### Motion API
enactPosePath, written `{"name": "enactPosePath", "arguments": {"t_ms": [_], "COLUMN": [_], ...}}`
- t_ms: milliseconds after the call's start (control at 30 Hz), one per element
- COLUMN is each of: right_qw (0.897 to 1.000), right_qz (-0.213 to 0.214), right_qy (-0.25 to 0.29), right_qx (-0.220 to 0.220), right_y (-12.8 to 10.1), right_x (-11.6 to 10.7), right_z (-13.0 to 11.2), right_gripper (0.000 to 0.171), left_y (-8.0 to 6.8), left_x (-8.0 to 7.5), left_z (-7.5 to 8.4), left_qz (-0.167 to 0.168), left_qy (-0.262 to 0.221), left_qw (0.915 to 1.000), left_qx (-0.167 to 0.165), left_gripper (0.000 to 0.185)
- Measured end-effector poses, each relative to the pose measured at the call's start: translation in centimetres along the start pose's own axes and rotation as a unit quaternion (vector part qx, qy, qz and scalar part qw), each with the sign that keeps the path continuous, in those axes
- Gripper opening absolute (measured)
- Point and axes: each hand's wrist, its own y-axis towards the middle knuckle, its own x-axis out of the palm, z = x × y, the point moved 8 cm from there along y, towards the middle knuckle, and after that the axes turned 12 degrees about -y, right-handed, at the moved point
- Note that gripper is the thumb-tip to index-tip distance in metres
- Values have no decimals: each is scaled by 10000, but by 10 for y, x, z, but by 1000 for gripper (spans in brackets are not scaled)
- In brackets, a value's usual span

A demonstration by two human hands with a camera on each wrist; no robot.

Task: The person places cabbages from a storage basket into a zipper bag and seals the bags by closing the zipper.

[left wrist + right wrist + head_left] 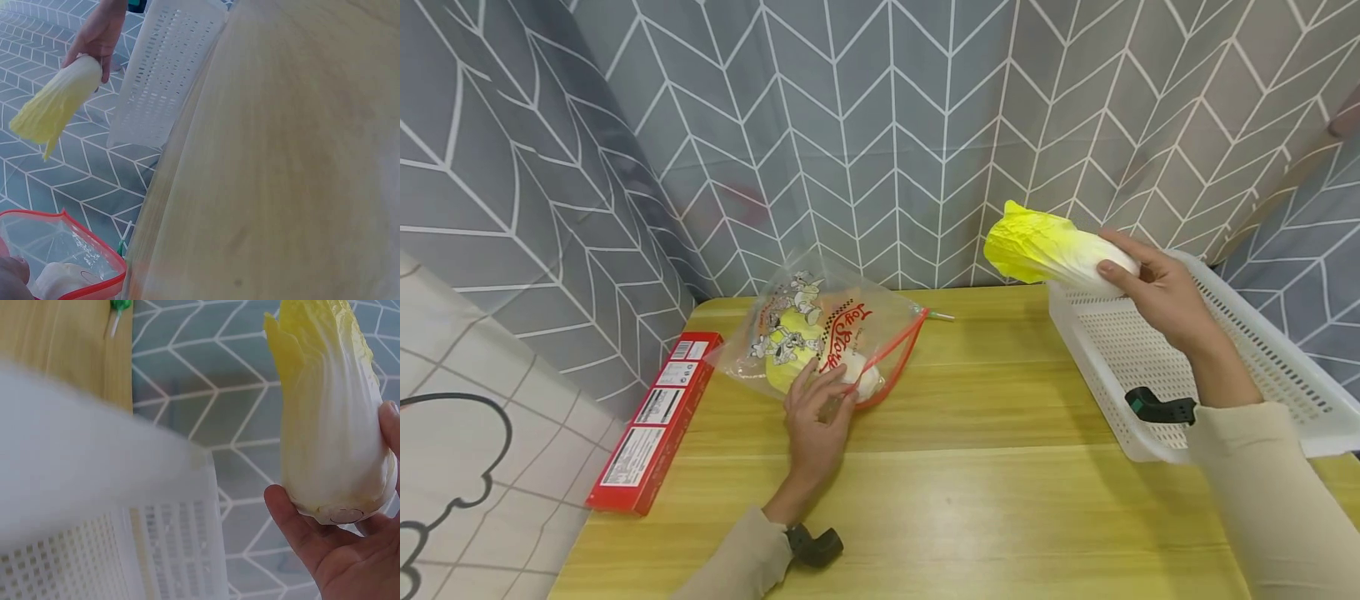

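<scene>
Looks about midway to me. The right hand (1165, 292) has a napa cabbage (1052, 246) gripped around its white base, thumb on one side and fingers on the other. It's up in the air by the far left corner of the white basket (1093, 383), leafy yellow end pointing left, and it isn't touching the plastic bag (752, 337) at all.

The left hand (816, 429) is over at that bag, the clear one with the cartoon print. Thumb and fingers seem to be pinching it by the red-edged mouth, which gapes on the side facing the basket. Through the film there's what looks like a second cabbage (867, 382), lying on its side with the white end toward the opening. There's an orange tint in there too, but I can't make out what that is.

So as far as done vs. left goes: one cabbage is in the bag, the other is in hand and not set down anywhere, and the bag isn't closed. I'd call the held cabbage and the open bag the unfinished bits.

Also on the tabletop (970, 500): a long red box (651, 429) left of the bag, and a little green thing on a white stick (942, 316) by the bag's corner.
</scene>
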Motion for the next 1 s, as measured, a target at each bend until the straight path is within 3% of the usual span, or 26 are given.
{"name": "enactPosePath", "arguments": {"t_ms": [800, 1000], "right_qw": [9966, 9947], "right_qz": [-561, -560], "right_qy": [490, 774], "right_qx": [-352, -383], "right_y": [12, 10], "right_x": [86, 104], "right_z": [-59, -63], "right_gripper": [52, 52], "left_y": [1, 0], "left_x": [0, 1], "left_z": [-1, -1], "left_qz": [26, -3], "left_qy": [-19, -5], "left_qw": [10000, 10000], "left_qx": [31, -13], "left_gripper": [6, 6]}}
